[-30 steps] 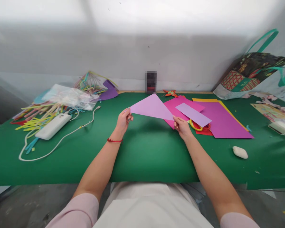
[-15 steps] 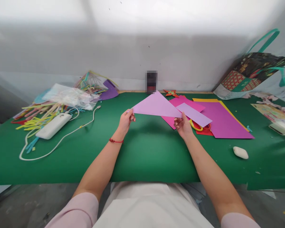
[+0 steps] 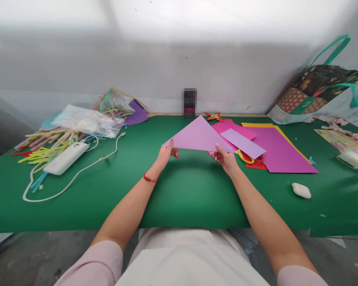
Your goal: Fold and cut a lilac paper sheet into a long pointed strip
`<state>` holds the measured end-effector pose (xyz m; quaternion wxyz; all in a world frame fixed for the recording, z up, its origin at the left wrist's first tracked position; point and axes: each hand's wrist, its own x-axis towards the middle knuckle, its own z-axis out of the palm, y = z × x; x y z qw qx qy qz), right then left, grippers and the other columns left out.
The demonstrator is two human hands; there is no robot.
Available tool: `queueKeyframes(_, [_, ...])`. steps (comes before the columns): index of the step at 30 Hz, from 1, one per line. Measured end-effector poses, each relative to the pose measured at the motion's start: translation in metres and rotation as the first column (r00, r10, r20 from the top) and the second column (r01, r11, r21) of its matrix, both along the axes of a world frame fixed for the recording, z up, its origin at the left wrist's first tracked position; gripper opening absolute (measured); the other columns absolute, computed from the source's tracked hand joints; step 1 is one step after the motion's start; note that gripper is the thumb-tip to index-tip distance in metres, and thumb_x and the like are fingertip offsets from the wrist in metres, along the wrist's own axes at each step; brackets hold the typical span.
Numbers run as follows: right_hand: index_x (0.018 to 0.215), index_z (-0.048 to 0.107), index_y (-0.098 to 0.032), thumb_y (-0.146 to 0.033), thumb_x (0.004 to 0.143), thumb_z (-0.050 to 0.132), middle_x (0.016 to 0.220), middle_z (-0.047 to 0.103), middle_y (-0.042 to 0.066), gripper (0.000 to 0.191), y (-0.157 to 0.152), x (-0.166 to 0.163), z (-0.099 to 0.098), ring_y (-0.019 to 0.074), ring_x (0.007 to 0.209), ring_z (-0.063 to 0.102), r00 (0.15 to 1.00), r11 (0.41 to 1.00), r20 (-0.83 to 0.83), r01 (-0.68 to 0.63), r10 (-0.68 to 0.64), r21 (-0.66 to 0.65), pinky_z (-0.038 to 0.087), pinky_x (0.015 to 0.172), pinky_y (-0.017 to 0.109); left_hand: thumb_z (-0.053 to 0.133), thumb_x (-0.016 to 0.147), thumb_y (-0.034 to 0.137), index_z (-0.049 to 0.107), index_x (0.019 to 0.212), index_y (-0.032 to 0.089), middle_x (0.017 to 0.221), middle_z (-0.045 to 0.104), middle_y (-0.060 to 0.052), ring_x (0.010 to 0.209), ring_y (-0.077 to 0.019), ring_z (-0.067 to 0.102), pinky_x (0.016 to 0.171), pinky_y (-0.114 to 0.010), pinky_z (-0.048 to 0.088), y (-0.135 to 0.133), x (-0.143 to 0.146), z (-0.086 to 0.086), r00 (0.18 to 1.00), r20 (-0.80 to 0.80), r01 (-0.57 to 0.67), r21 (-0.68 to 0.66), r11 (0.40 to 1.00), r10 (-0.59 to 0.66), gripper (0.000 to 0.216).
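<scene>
Lilac triangle (image 3: 199, 137): paper, btwn our L & R fingers, apex pointing away from us, side corners sticking out past our thumbs.
L hand (image 3: 166, 155): thumb on top, fingers under; we pinch its near edge.
R hand (image 3: 227, 160): same pinch, nr opp. corner.
Pale strip (image 3: 243, 143): just R of R fingers.

The left hand (image 3: 168, 152) has shifted to the right, narrowing the gap to the right hand (image 3: 226, 159). The apex of the triangular lilac sheet (image 3: 198, 136) has moved right; its lower corners now project outward past both thumbs.
</scene>
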<state>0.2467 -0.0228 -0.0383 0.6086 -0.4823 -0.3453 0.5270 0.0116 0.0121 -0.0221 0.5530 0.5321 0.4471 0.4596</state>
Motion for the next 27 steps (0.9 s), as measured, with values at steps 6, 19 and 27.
queueKeyframes(6, [0.057,0.06,-0.017,-0.055,0.052,0.079,0.051,0.064,0.003,0.042,0.0015,0.0027,-0.0037,0.0074,0.037,0.043,1.0,1.0,0.016,-0.015,0.015,0.01,0.026,0.036,0.023,0.024,0.081,0.077,0.056,0.062,0.015,0.044,0.056,-0.003,0.041,-0.0125,0.056,0.048,-0.024,0.046,-0.0001,-0.0015,0.0005,0.997,-0.033,0.066,-0.007,0.998,-0.066,0.073])
queueKeyframes(19, [0.056,0.062,-0.017,-0.059,0.055,0.076,0.053,0.066,0.004,0.044,0.0004,0.0026,-0.0044,0.0077,0.038,0.044,0.997,0.998,0.05,-0.054,0.052,0.031,0.028,0.035,0.022,0.015,0.082,0.077,0.063,0.064,0.012,0.039,0.053,-0.005,0.038,-0.0144,0.054,0.047,-0.027,0.046,-0.0044,-0.0006,0.003,0.993,-0.04,0.112,-0.01,0.994,-0.112,0.083])
queueKeyframes(27, [0.056,0.061,-0.017,-0.058,0.058,0.075,0.055,0.066,0.005,0.043,0.0004,0.0042,-0.0065,0.0077,0.038,0.045,0.996,0.997,0.046,-0.072,0.07,0.024,0.03,0.035,0.023,0.018,0.082,0.077,0.062,0.061,0.012,0.04,0.055,-0.007,0.039,-0.0155,0.056,0.047,-0.026,0.046,-0.0041,-0.0008,0.0049,0.992,0.021,0.125,-0.037,0.992,-0.124,0.081])
